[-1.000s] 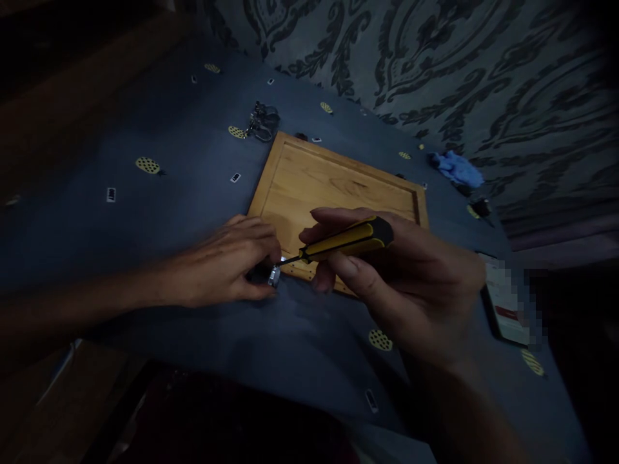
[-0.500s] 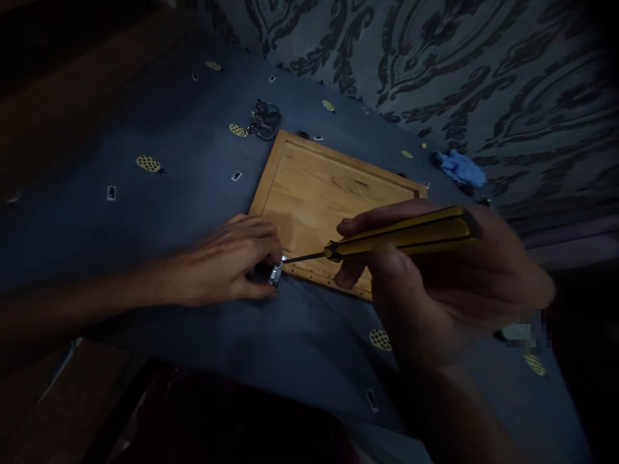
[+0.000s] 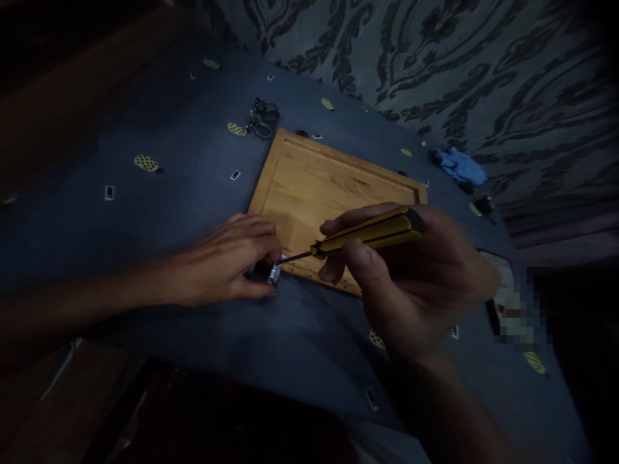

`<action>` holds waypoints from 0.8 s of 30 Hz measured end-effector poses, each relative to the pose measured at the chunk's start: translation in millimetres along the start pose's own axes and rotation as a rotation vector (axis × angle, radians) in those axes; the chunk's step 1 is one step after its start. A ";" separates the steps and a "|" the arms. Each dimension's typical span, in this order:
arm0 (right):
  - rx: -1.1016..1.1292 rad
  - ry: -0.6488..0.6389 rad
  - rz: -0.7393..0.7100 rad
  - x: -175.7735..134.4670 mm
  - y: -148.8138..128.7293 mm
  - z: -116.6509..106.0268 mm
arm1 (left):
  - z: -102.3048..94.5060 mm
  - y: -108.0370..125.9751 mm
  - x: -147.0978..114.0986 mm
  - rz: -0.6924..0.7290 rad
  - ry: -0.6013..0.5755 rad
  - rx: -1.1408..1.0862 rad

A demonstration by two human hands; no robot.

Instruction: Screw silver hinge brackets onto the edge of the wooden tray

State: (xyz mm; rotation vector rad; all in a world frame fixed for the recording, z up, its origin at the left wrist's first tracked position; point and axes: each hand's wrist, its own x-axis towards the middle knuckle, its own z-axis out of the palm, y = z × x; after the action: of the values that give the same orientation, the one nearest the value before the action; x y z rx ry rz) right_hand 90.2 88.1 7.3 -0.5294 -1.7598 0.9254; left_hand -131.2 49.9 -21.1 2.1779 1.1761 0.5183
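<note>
My left hand [image 3: 236, 261] rests by the near left corner of a wooden board [image 3: 333, 187], thumb and fingers closed around a small shiny metal piece [image 3: 274, 274]; a dark part behind it is mostly hidden by the fingers. In my right hand [image 3: 411, 277] is a screwdriver [image 3: 370, 231] with a yellow and black handle. Its thin shaft slants down to the left, and the tip meets or nearly meets the metal piece. Whether it sits in a slot I cannot tell.
A blue cloth [image 3: 461, 166] lies at the back right, before the patterned wall. Dark metal loops [image 3: 264, 119] lie behind the board. A small black object [image 3: 482, 205] and a partly blurred flat item [image 3: 505, 290] are on the right of the blue tablecloth [image 3: 184, 154].
My right hand and the screwdriver have moved left, toward the metal piece, uncovering the flat item at right. My left hand has stayed almost in place.
</note>
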 end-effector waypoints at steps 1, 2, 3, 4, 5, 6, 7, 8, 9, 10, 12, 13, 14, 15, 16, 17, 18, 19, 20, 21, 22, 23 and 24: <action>0.010 -0.009 0.001 -0.1 0.0 0.0 | -0.2 0.1 0.0 -0.002 0.000 0.000; 0.016 -0.013 0.003 -0.3 0.0 0.0 | -0.4 0.2 0.0 -0.003 0.001 -0.002; 0.017 -0.012 0.006 -0.7 0.1 -0.1 | -0.5 0.2 0.0 -0.005 0.002 -0.003; 0.016 -0.010 0.013 -1.1 0.3 -0.1 | -0.5 0.2 -0.1 -0.006 0.003 -0.004; 0.016 -0.007 0.018 -1.4 0.6 -0.2 | -0.4 0.2 -0.2 -0.007 0.002 -0.004; 0.017 -0.005 0.016 -1.5 0.9 -0.3 | -0.2 0.0 -0.3 -0.006 0.003 -0.005; 0.015 -0.007 0.012 -1.5 1.3 -0.3 | 0.0 -0.1 -0.4 -0.002 0.005 -0.006; 0.013 -0.015 0.009 -1.4 1.5 -0.3 | 0.2 -0.2 -0.4 0.000 0.005 -0.006; 0.011 -0.024 0.006 -1.1 1.5 -0.3 | 0.4 -0.2 -0.5 0.001 0.006 -0.005; 0.008 -0.031 0.001 -0.7 1.3 -0.2 | 0.5 -0.1 -0.4 0.000 0.005 -0.003; -0.016 -0.033 0.005 -0.1 -0.5 0.1 | 0.3 0.4 -0.2 -0.007 0.000 0.001; -0.036 -0.027 0.019 0.0 -2.1 0.3 | 0.1 0.7 -0.1 -0.011 -0.002 0.002; -0.057 -0.020 0.040 0.0 -3.9 0.2 | -0.1 1.0 0.0 -0.013 -0.001 0.003; -0.079 -0.014 0.069 -0.1 -6.0 -0.1 | -0.3 1.3 0.1 -0.014 0.000 0.005; -0.096 -0.011 0.095 -0.2 -8.0 -0.7 | -0.4 1.4 0.2 -0.015 0.003 0.008; -0.112 -0.012 0.118 -0.2 -10.0 -1.9 | -0.5 1.4 0.2 -0.015 0.004 0.009; -0.126 -0.022 0.132 0.0 -11.7 -3.4 | -0.4 1.4 0.3 -0.014 0.005 0.009; -0.139 -0.042 0.141 0.5 -13.2 -5.2 | -0.2 1.3 0.3 -0.013 0.003 0.007; -0.150 -0.070 0.145 1.4 -14.3 -7.2 | 0.1 1.1 0.3 -0.011 0.004 0.004; -0.155 -0.105 0.150 2.5 -15.0 -9.1 | 0.3 1.1 0.3 -0.010 0.006 0.000; -0.153 -0.140 0.156 3.9 -15.5 -10.7 | 0.5 1.1 0.3 -0.013 0.006 -0.003; -0.144 -0.165 0.158 5.4 -15.7 -11.8 | 0.7 1.2 0.3 -0.017 0.003 -0.005; -0.130 -0.181 0.153 6.9 -15.8 -12.4 | 0.7 1.3 0.3 -0.023 0.000 -0.005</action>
State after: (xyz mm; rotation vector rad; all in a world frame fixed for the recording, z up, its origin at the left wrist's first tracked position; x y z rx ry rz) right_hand 100.3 87.7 26.0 -0.6901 -1.9738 0.9945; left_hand -129.8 49.4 -20.8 2.1578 1.1965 0.5106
